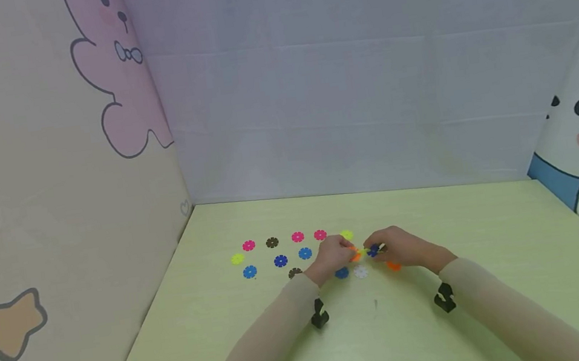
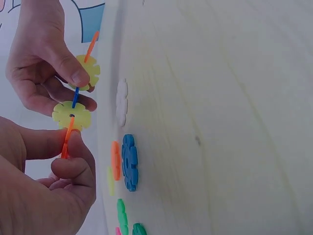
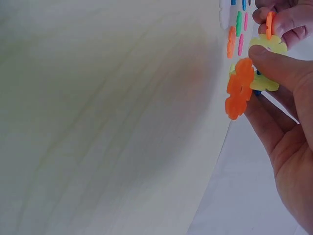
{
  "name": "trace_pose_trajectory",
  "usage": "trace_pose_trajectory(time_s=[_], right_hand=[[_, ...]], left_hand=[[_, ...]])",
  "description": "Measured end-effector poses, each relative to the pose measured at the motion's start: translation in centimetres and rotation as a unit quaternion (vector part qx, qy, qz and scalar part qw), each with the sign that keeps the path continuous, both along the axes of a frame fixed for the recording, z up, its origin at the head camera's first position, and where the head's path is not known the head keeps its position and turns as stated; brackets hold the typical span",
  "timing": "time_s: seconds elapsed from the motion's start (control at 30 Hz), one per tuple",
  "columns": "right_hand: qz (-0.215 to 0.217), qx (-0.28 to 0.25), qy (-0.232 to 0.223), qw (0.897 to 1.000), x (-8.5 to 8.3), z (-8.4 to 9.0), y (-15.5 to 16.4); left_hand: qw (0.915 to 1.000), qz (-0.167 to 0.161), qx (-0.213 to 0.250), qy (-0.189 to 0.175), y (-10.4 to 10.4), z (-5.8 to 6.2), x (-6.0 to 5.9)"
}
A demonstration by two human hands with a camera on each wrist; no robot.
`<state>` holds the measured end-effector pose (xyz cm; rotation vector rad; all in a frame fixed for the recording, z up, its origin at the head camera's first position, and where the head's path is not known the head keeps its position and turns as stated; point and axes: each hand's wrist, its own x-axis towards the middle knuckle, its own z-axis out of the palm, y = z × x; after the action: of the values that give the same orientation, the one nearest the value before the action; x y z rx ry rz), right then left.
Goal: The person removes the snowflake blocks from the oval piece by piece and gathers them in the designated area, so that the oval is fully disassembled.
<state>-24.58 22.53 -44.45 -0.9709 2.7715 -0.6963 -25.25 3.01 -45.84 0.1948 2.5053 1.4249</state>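
Both hands meet over a short chain of slotted flower-shaped plastic discs joined edge to edge. At its near end, my left hand [image 1: 332,257] pinches an orange disc [image 2: 70,137] between thumb and fingers. That disc stands crosswise in a yellow disc [image 2: 71,117]. Beyond it, a blue disc [image 2: 75,98] joins a second yellow disc [image 2: 91,68], which my right hand [image 1: 403,248] grips with its thumb on the face. Another orange disc [image 3: 239,90] sticks out past the right hand at the far end. The right fingers partly hide the blue disc.
Loose discs lie in rows on the pale table [image 1: 503,299], among them pink [image 1: 297,237], brown [image 1: 272,242], dark blue [image 1: 280,261] and yellow [image 1: 237,259]. A white disc [image 1: 361,272] and a blue disc [image 1: 341,273] lie just below the hands. Cloth walls [image 1: 313,110] surround the table.
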Motion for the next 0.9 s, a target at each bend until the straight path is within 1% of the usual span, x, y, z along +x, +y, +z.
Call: trace_pose_trajectory(time_s=[0.13,0.2,0.3,0.43,0.57,0.67,0.77,0.9], right_hand=[[0.0,0.011,0.011,1.0,-0.1,0.0,0.1],[-0.004,0.01,0.011,1.0,-0.2,0.1,0.2],[-0.029,0.015,-0.006,0.999,-0.3,-0.1,0.4],[-0.066,0.033,-0.031,0.997,-0.6,-0.4,0.7],[-0.07,0.034,-0.041,0.996,-0.5,-0.5,0.9],[-0.06,0.03,-0.042,0.997,-0.5,-0.6,1.0],[-0.055,0.029,-0.044,0.997,-0.5,-0.9,1.1],[-0.057,0.028,-0.046,0.997,-0.5,-1.0,1.1]], left_hand=[[0.9999,0.011,-0.01,-0.009,-0.4,0.1,-0.2],[0.9998,0.007,-0.011,-0.016,-0.8,0.1,-0.4],[0.9997,-0.003,-0.003,-0.025,-1.8,0.3,-0.9],[0.9995,-0.022,0.014,-0.018,-3.5,0.5,-1.4],[0.998,-0.06,0.017,-0.004,-5.3,0.4,-1.2],[0.996,-0.089,-0.01,0.005,-6.3,0.4,-0.8],[0.9922,-0.11,-0.057,0.012,-7.0,0.4,-0.3],[0.9866,-0.131,-0.098,-0.003,-7.7,0.6,0.3]])
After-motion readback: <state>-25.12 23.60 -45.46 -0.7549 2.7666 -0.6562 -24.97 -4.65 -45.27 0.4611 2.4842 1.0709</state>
